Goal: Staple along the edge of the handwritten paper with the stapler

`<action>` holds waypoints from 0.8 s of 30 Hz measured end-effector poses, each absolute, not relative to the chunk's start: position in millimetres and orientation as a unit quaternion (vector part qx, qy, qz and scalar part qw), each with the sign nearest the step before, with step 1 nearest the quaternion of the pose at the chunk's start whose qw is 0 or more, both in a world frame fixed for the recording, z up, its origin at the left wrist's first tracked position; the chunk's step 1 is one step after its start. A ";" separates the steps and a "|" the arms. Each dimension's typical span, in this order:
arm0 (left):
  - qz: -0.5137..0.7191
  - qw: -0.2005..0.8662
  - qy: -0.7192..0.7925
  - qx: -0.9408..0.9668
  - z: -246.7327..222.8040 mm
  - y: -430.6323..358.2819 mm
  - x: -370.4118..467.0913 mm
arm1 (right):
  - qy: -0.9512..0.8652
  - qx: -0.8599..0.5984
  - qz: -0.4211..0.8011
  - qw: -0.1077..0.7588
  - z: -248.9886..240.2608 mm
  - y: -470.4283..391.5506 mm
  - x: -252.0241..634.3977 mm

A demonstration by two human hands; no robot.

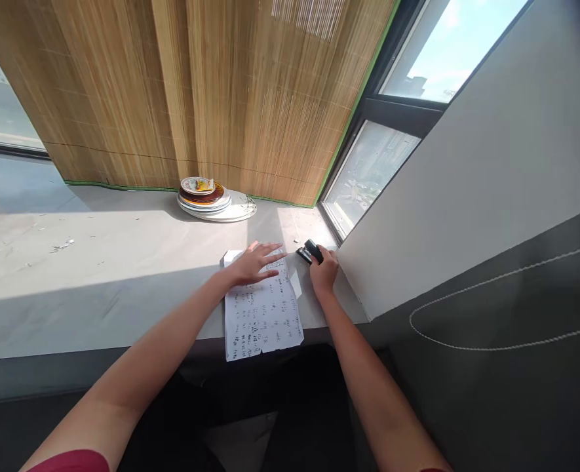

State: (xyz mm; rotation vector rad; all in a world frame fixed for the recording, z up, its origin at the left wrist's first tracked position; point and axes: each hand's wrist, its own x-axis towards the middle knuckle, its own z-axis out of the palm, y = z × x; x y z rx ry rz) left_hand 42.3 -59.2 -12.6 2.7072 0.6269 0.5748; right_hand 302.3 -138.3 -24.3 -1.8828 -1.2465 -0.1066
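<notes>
Sheets of paper covered in handwriting lie on the window ledge, their near end hanging past its front edge. My left hand rests flat across the upper part of the sheets, fingers spread and pointing right. Just right of the paper, my right hand grips a black stapler, its jaw end pointing left and away from me. A small gap separates the stapler from the paper's edge. The palm hides part of the stapler's rear end.
A stack of plates stands at the back of the ledge, against a bamboo blind. White scraps are scattered on the left. A white wall closes the right side, with a looped bead cord hanging there.
</notes>
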 end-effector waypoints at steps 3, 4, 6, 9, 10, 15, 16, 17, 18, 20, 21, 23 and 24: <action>0.357 0.128 0.326 0.866 -2.3 -54.4 20.4 | -0.486 -0.736 -0.066 0.467 -6.6 -152.9 269.7; 0.386 0.119 0.364 0.839 -1.5 -52.8 9.7 | -0.491 -0.724 -0.062 0.481 -1.8 -158.3 253.3; 0.402 0.101 0.437 0.799 -4.7 -51.2 -17.0 | -0.523 -0.696 -0.012 0.492 3.7 -168.6 215.6; 0.317 0.068 0.514 0.794 -16.8 -55.8 -69.9 | -0.551 -0.683 0.069 0.473 -0.8 -180.1 163.3; 0.276 0.049 0.535 0.797 -20.9 -58.9 -89.7 | -0.549 -0.689 0.083 0.466 -5.0 -183.0 151.8; 0.173 0.001 0.592 0.787 -32.2 -74.2 -168.9 | -0.536 -0.701 0.099 0.461 -30.8 -194.9 158.8; 0.172 -0.001 0.593 0.787 -33.0 -75.9 -175.6 | -0.530 -0.701 0.096 0.466 -34.3 -196.9 170.5; 0.173 -0.005 0.596 0.784 -33.8 -77.0 -178.8 | -0.524 -0.702 0.095 0.473 -36.6 -198.2 183.9; 0.172 -0.012 0.599 0.782 -34.4 -77.6 -179.3 | -0.517 -0.702 0.095 0.481 -37.7 -198.5 198.3; 0.166 -0.027 0.609 0.775 -35.6 -77.5 -175.5 | -0.497 -0.697 0.096 0.508 -36.1 -194.4 227.6; 0.162 -0.033 0.612 0.773 -36.0 -77.1 -172.8 | -0.480 -0.693 0.097 0.529 -33.7 -188.9 241.5; 0.158 -0.037 0.613 0.773 -36.4 -76.5 -168.9 | -0.449 -0.680 0.099 0.571 -27.4 -170.5 266.3; 0.158 -0.038 0.613 0.773 -36.2 -76.4 -168.0 | -0.447 -0.672 0.097 0.582 -24.4 -157.9 276.6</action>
